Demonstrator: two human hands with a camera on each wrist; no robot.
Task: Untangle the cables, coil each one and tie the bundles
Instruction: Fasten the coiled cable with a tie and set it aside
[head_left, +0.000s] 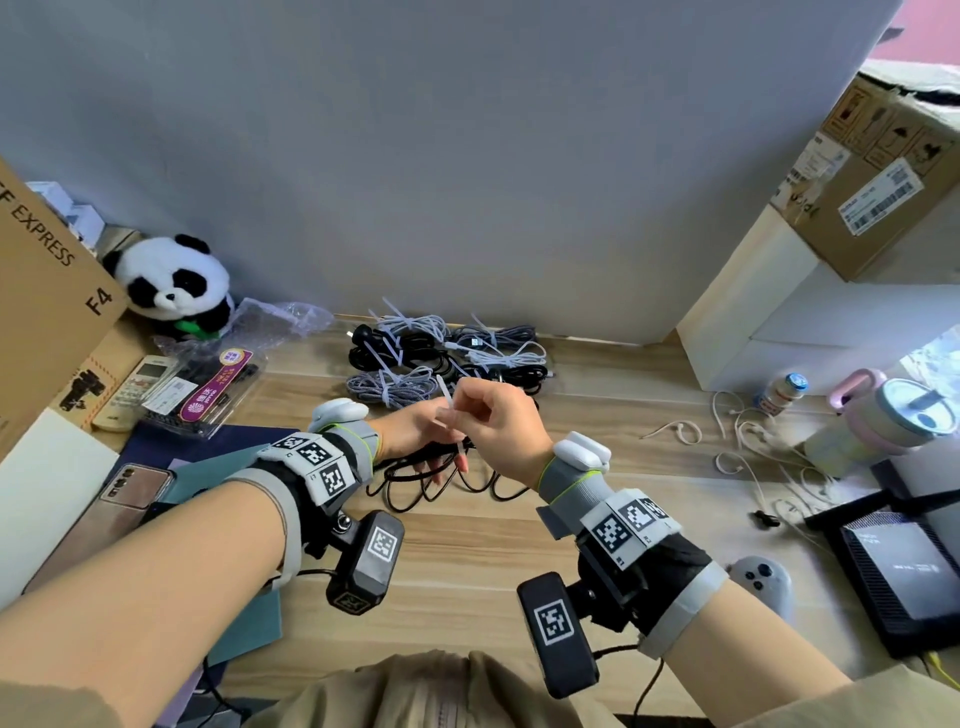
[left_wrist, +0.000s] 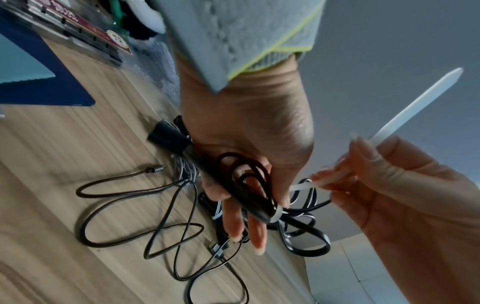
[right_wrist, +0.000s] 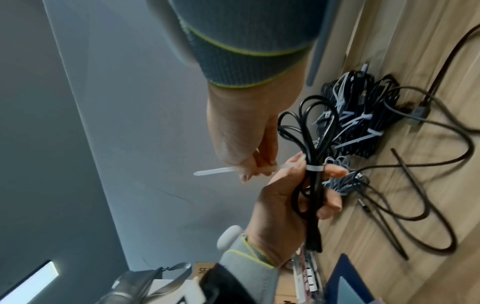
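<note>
My left hand grips a coiled black cable bundle above the wooden table. A white zip tie is looped round the bundle's middle. My right hand pinches the zip tie's long tail, which sticks up past its fingers. Below the hands a loose black cable lies in open loops on the wood. Several tied bundles, black and grey braided, are piled by the wall.
A plush panda and a cardboard box stand at the left, with a remote and a phone. At the right lie thin white cables, a tumbler, a black router and a controller.
</note>
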